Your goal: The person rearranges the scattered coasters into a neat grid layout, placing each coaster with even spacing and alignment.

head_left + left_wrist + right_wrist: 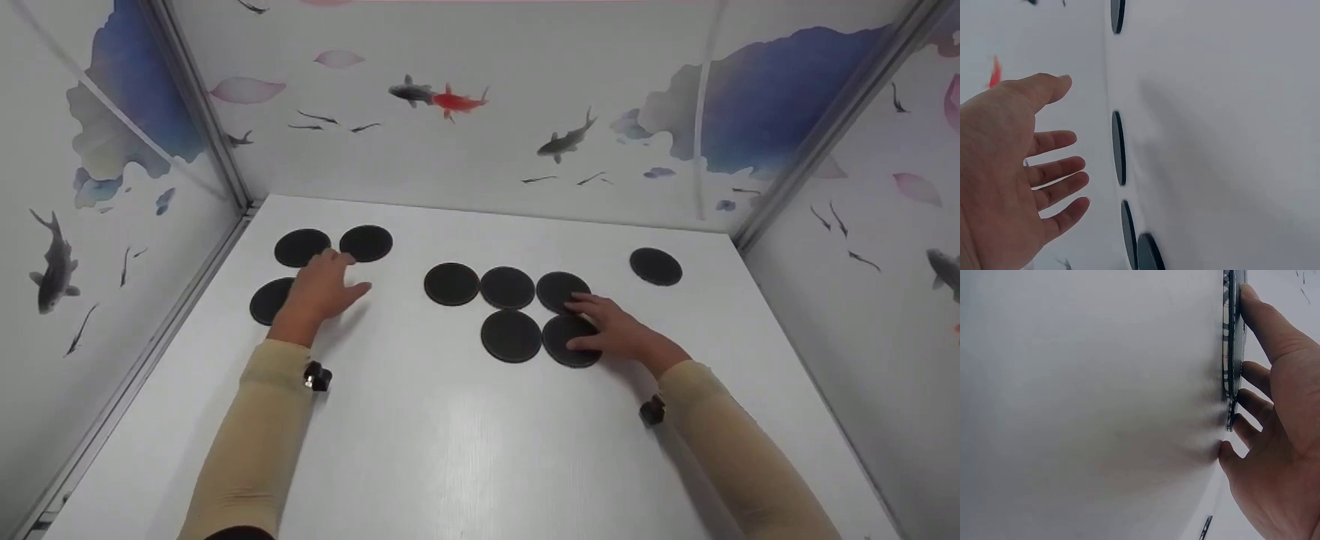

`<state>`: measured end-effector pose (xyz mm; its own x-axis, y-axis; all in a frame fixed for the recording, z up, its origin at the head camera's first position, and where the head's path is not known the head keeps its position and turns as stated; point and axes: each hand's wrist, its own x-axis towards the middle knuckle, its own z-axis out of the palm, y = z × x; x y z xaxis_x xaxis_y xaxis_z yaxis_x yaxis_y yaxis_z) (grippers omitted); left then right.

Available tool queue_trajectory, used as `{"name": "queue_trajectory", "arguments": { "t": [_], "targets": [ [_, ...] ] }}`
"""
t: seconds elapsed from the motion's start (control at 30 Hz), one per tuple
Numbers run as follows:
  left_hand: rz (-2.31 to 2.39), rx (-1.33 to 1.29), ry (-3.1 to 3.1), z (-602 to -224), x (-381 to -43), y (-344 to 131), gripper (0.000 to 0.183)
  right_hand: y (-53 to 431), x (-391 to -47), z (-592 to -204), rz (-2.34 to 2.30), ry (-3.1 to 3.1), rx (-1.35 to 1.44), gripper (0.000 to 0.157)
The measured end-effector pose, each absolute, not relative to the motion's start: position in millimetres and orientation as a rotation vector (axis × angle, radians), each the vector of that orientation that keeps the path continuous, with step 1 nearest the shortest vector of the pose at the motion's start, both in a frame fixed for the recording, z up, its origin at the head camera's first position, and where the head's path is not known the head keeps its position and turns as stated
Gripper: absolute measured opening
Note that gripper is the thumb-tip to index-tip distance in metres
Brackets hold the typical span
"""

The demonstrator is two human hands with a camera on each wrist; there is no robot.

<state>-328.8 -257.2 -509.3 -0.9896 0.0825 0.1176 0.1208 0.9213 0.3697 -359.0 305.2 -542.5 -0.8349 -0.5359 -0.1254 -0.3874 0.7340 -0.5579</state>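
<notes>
My left hand (pixel 321 289) hovers with spread fingers above the far left of the table, near three black round coasters. One coaster (pixel 301 247) lies beyond the fingers, another (pixel 366 243) to their right, and a third (pixel 268 301) is partly hidden by the hand. In the left wrist view a gap shows between the fingertips (pixel 1075 179) and the coasters. My right hand (pixel 619 330) rests its thumb on the lower-right coaster (pixel 562 345) of a cluster in the middle. Its fingers reach onto the coaster (pixel 559 291) just beyond. In the right wrist view the coaster's edge (pixel 1231 337) looks stitched.
The cluster also holds a left coaster (pixel 451 284), a middle one (pixel 508 288) and a near one (pixel 511 336), lying side by side. A lone coaster (pixel 656 266) lies at the far right. Patterned panels (pixel 480 165) with fish enclose the white table (pixel 420 435).
</notes>
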Motion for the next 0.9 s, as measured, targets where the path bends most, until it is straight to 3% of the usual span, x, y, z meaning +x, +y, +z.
{"name": "queue_trajectory", "arguments": {
  "t": [0.17,0.3,0.47,0.6,0.9],
  "targets": [
    [-0.695,-0.059,-2.997,-512.1,-319.8,-302.5,0.074,306.6,-360.1,-543.3,-0.768,2.673,-0.74,0.088],
    [-0.716,0.11,-3.037,-513.9,-308.1,-326.2,0.091,307.8,-360.5,-545.6,-0.78,2.671,-0.756,0.088],
    [-0.772,0.31,-3.122,-514.1,-290.1,-342.1,0.114,308.1,-360.4,-547.4,-0.777,2.665,-0.763,0.087],
    [-0.827,0.333,-3.178,-509.9,-281.0,-347.2,0.123,308.5,-359.7,-546.2,-0.768,2.68,-0.766,0.087],
    [-0.856,0.239,-3.212,-509.4,-271.4,-353.2,0.11,306.9,-358.6,-545.1,-0.77,2.672,-0.751,0.087]
  ]
}}
